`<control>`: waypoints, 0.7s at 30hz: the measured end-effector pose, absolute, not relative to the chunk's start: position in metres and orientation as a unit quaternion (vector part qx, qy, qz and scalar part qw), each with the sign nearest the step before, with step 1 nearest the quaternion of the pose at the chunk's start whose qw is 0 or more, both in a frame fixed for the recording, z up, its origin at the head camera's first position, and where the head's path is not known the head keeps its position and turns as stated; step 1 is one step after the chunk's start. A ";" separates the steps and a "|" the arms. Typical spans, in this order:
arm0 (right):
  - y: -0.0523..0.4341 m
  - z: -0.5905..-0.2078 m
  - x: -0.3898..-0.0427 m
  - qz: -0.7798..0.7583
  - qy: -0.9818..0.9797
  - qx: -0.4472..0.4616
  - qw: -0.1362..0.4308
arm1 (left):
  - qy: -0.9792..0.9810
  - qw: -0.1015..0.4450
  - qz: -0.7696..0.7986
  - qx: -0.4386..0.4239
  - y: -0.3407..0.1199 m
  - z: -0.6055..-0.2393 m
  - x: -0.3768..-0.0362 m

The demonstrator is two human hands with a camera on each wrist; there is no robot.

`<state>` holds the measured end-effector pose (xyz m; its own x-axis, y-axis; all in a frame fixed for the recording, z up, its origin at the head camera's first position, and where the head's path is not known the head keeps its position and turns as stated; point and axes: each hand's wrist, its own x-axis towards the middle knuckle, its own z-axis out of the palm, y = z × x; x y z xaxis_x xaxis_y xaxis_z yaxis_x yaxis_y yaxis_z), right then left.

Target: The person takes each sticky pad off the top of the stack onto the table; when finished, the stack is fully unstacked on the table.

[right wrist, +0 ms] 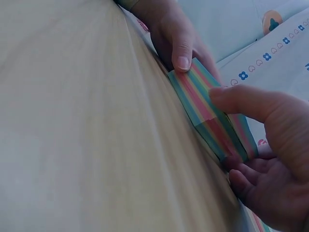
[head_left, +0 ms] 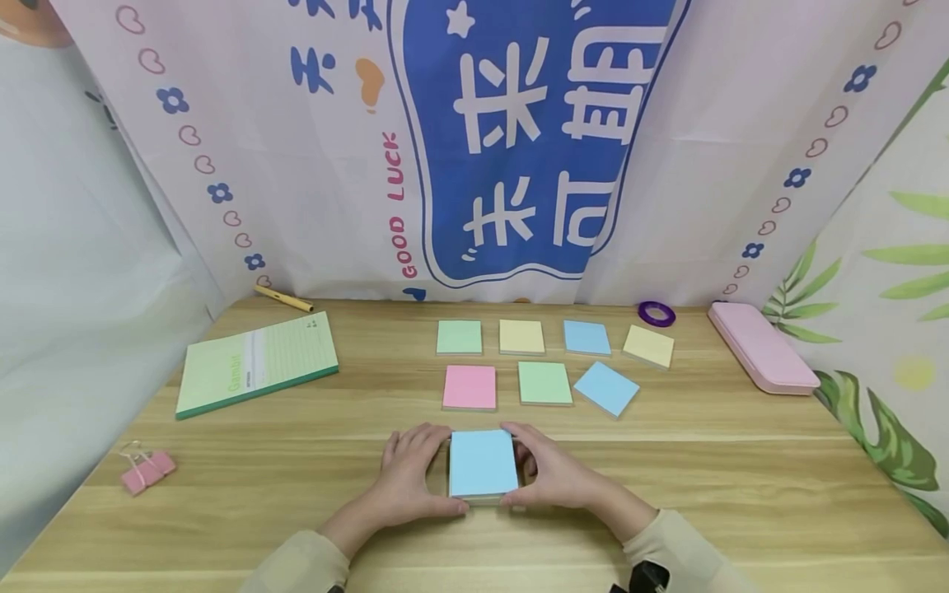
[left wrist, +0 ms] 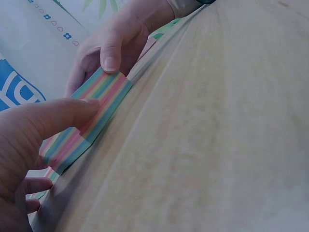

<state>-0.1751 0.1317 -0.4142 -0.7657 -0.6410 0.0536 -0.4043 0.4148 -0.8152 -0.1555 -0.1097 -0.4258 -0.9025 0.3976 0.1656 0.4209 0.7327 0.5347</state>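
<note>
sticky-note stack [head_left: 483, 463] lies flat on the table [head_left: 704, 486], near edge, blue sheet up | left hand [head_left: 410, 478] and right hand [head_left: 554, 476] flank it equally close, fingers [left wrist: 72, 113] curled, pinching opposite striped sides

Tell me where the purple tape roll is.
In the head view the purple tape roll lies at the table's far right, against the backdrop, between the yellow sticky pad and the pink pencil case.

Seven sticky pads [head_left: 544, 383] lay just beyond the hands [head_left: 482, 476]; bare table [head_left: 741, 478] stretched to either side.
</note>
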 end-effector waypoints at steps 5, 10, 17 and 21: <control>0.137 -0.412 -0.175 -0.476 0.819 -0.291 0.138 | -0.930 0.022 -0.293 -0.221 -0.109 -0.426 -0.156; 0.144 -0.405 -0.175 -0.573 0.766 -0.248 0.153 | -0.929 0.020 -0.295 -0.220 -0.109 -0.425 -0.156; 0.169 -0.387 -0.175 -0.691 0.669 -0.228 0.153 | -0.930 0.019 -0.295 -0.220 -0.109 -0.425 -0.155; 0.197 -0.379 -0.180 -0.702 0.645 -0.275 0.123 | -0.929 0.017 -0.296 -0.220 -0.109 -0.425 -0.155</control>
<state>-0.1796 0.1967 -0.3790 -0.8182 -0.5279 0.2276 -0.1822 -0.1374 -0.9736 -0.1551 -0.1088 -0.4250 -0.9026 0.3986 0.1627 0.4192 0.7280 0.5425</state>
